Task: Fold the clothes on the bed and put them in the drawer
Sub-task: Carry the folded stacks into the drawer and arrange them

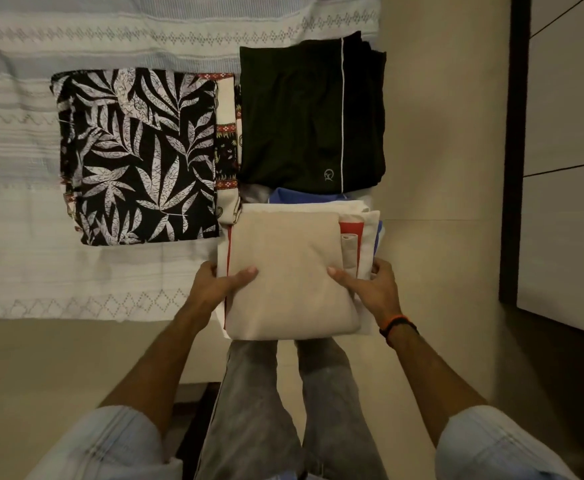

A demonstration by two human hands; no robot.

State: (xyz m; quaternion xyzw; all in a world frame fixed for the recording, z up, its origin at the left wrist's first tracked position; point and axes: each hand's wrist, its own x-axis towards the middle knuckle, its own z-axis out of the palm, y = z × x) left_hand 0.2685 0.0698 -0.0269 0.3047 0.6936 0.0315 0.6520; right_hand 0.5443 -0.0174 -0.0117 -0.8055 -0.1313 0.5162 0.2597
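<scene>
A stack of folded clothes, beige on top with white and red layers under it, is held at the bed's near right corner. My left hand grips its left edge, thumb on top and fingers underneath. My right hand grips the right edge the same way. Part of the stack hangs past the bed edge above my legs. A folded black garment with a white stripe lies beyond it. A folded black-and-white leaf-print garment lies to the left on the bed.
A patterned cream and red cloth shows between the leaf-print and black piles. A blue garment peeks out under the black one. Beige floor runs right of the bed. Dark-framed furniture with pale panels stands at the far right.
</scene>
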